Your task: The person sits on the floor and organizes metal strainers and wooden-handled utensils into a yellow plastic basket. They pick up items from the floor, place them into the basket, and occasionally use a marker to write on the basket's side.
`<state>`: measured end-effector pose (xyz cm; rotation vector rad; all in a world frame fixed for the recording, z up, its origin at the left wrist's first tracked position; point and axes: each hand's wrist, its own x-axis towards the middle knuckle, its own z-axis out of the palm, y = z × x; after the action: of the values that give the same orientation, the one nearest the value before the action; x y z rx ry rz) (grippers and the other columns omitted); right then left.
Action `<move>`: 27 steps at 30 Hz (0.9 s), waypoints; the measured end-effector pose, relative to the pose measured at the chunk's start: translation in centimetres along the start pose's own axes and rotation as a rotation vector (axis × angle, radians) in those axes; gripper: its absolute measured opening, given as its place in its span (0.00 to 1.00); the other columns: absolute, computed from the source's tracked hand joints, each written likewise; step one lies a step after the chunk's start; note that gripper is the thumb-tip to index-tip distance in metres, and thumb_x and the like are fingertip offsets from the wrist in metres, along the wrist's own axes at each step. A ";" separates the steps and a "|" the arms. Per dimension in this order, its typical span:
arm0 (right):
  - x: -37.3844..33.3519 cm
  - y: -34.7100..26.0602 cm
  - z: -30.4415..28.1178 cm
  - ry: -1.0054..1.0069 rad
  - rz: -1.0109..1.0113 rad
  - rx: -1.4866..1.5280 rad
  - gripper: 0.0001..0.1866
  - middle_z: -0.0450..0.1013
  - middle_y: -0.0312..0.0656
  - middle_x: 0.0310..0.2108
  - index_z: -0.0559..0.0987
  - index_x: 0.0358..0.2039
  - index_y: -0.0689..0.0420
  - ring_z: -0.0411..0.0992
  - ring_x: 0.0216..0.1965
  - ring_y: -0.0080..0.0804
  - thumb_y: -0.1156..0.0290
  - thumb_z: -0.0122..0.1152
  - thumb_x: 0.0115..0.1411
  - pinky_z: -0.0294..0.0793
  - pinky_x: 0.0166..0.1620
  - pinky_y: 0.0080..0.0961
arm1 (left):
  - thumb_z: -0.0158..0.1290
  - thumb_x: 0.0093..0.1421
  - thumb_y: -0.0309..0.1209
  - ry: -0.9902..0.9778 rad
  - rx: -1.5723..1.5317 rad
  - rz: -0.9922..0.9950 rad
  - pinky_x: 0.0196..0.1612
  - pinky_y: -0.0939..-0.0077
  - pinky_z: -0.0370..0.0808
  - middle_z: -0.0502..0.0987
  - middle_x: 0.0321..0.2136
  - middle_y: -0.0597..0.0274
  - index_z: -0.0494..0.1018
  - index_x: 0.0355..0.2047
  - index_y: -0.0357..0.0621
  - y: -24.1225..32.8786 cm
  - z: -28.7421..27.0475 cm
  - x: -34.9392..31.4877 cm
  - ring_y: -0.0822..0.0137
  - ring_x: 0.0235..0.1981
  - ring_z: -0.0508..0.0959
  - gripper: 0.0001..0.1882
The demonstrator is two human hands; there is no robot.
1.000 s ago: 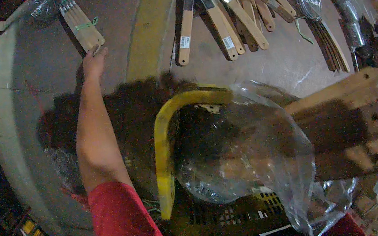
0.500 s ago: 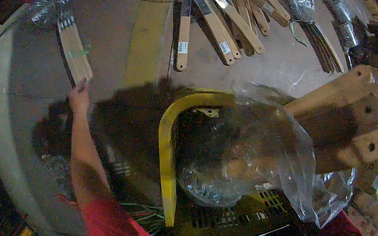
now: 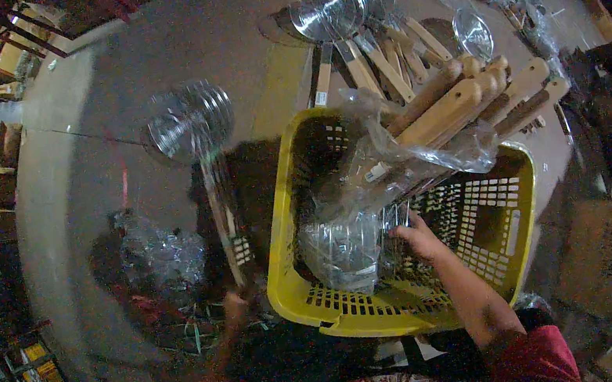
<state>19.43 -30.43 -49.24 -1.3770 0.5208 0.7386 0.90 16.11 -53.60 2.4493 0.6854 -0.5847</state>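
Observation:
My left hand (image 3: 236, 307) is closed around the handle ends of a bundle of wire skimmers (image 3: 219, 204), their round silvery heads pointing away from me. The bundle is held left of a yellow plastic basket (image 3: 281, 234). Inside the basket, my right hand (image 3: 416, 240) grips near the metal heads of a second bundle of skimmers (image 3: 437, 116), partly wrapped in a clear plastic bag (image 3: 347, 252). Their thick wooden handles stick up and out over the basket's far right rim. The right fingertips are partly hidden by the bundle.
More wooden-handled skimmers (image 3: 383, 73) lie fanned out on the floor beyond the basket. Crumpled clear plastic (image 3: 161, 252) lies on the left, with more at the far right. A cardboard box (image 3: 601, 257) stands right of the basket.
My left hand has drawn the skimmer bundle back toward me and lifted its handle ends. My right hand has come into view in the basket, and the bagged bundle now tilts deeper into it.

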 end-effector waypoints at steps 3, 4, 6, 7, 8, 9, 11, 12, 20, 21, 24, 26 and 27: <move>0.0 -0.1 -0.2 -0.049 -0.030 0.042 0.39 0.75 0.45 0.45 0.59 0.64 0.66 0.74 0.46 0.35 0.69 0.62 0.54 0.72 0.52 0.33 | 0.59 0.56 0.35 -0.063 -0.119 -0.081 0.41 0.60 0.75 0.81 0.34 0.49 0.76 0.40 0.32 -2.2 4.4 -6.2 0.56 0.35 0.80 0.18; 0.0 -0.1 -0.2 -0.065 -0.034 0.025 0.42 0.75 0.47 0.47 0.55 0.65 0.68 0.74 0.47 0.36 0.67 0.63 0.54 0.71 0.54 0.33 | 0.60 0.56 0.36 -0.071 -0.144 -0.101 0.41 0.59 0.76 0.81 0.34 0.49 0.76 0.40 0.32 -2.9 5.7 -7.4 0.56 0.35 0.80 0.19; 0.2 -0.2 -0.4 -0.093 -0.058 -0.003 0.48 0.76 0.48 0.48 0.48 0.68 0.71 0.74 0.48 0.37 0.65 0.64 0.55 0.69 0.57 0.32 | 0.61 0.55 0.38 -0.069 -0.196 -0.144 0.42 0.59 0.76 0.81 0.34 0.49 0.76 0.40 0.31 -4.1 7.6 -8.9 0.56 0.36 0.80 0.21; 0.3 -0.2 -0.4 -0.097 -0.065 -0.017 0.48 0.76 0.48 0.48 0.48 0.68 0.71 0.74 0.48 0.37 0.65 0.64 0.54 0.69 0.57 0.32 | 0.61 0.55 0.39 -0.062 -0.215 -0.163 0.42 0.58 0.76 0.81 0.34 0.49 0.76 0.40 0.31 -4.8 8.3 -9.3 0.56 0.36 0.80 0.22; 0.4 -0.3 -0.3 -0.100 -0.073 -0.030 0.48 0.75 0.48 0.48 0.49 0.68 0.71 0.74 0.48 0.37 0.65 0.64 0.54 0.69 0.57 0.32 | 0.62 0.55 0.40 -0.058 -0.236 -0.177 0.42 0.58 0.76 0.80 0.34 0.49 0.76 0.40 0.30 -5.5 8.8 -9.2 0.56 0.36 0.80 0.23; 0.3 -0.4 -0.3 -0.094 -0.087 -0.051 0.48 0.75 0.48 0.49 0.49 0.68 0.71 0.74 0.48 0.37 0.65 0.64 0.54 0.68 0.57 0.31 | 0.62 0.54 0.41 -0.053 -0.257 -0.189 0.43 0.58 0.76 0.80 0.34 0.49 0.75 0.40 0.30 -6.1 9.2 -8.8 0.57 0.36 0.80 0.24; 0.2 -0.6 0.0 -0.064 -0.031 0.038 0.45 0.76 0.45 0.46 0.54 0.66 0.70 0.74 0.47 0.35 0.67 0.64 0.52 0.69 0.57 0.30 | 0.63 0.54 0.43 -0.043 -0.297 -0.210 0.43 0.57 0.76 0.80 0.34 0.50 0.75 0.40 0.29 -7.2 9.6 -7.4 0.57 0.36 0.80 0.26; 0.2 -0.9 0.2 -0.045 -0.039 0.035 0.44 0.77 0.45 0.45 0.56 0.65 0.69 0.75 0.46 0.34 0.68 0.64 0.52 0.69 0.56 0.30 | 0.64 0.53 0.44 -0.040 -0.319 -0.221 0.43 0.57 0.76 0.80 0.34 0.50 0.75 0.40 0.29 -7.5 9.9 -6.2 0.57 0.36 0.80 0.27; 0.1 -1.0 0.3 -0.009 0.050 0.103 0.33 0.74 0.39 0.42 0.67 0.59 0.56 0.73 0.43 0.33 0.74 0.63 0.49 0.74 0.48 0.35 | 0.68 0.50 0.51 -0.118 -0.494 -0.527 0.46 0.54 0.76 0.80 0.37 0.48 0.73 0.41 0.25 -8.4 10.7 5.1 0.57 0.37 0.80 0.37; 0.3 -0.7 0.1 0.005 0.067 0.101 0.33 0.74 0.39 0.42 0.68 0.58 0.56 0.73 0.43 0.33 0.74 0.63 0.49 0.74 0.48 0.35 | 0.68 0.50 0.51 -0.132 -0.739 -0.448 0.47 0.54 0.76 0.80 0.38 0.49 0.72 0.43 0.26 -8.5 10.4 5.2 0.57 0.38 0.80 0.37; 1.0 0.3 -0.2 0.057 0.085 0.138 0.33 0.74 0.39 0.41 0.67 0.58 0.56 0.73 0.42 0.35 0.75 0.62 0.49 0.75 0.46 0.37 | 0.68 0.50 0.48 -0.259 -1.060 -0.268 0.50 0.54 0.76 0.79 0.42 0.49 0.71 0.49 0.28 -8.7 8.8 4.7 0.55 0.42 0.80 0.37; 1.2 0.8 -0.4 -0.019 0.044 0.139 0.33 0.74 0.39 0.41 0.66 0.59 0.56 0.73 0.42 0.35 0.75 0.62 0.50 0.75 0.46 0.37 | 0.67 0.50 0.49 -0.338 -1.101 -0.236 0.49 0.54 0.76 0.79 0.42 0.49 0.71 0.49 0.29 -8.5 7.4 4.3 0.54 0.41 0.80 0.37; 1.2 0.9 -0.6 -0.031 0.019 0.133 0.33 0.74 0.39 0.41 0.66 0.59 0.56 0.73 0.42 0.35 0.75 0.62 0.50 0.75 0.46 0.38 | 0.67 0.50 0.49 -0.366 -1.108 -0.240 0.49 0.54 0.76 0.79 0.41 0.49 0.71 0.49 0.29 -8.3 6.8 4.3 0.54 0.41 0.80 0.37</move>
<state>19.66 -30.75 -50.81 -1.2367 0.5498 0.7267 -2.26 19.69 -64.10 1.2132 0.8423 -0.5162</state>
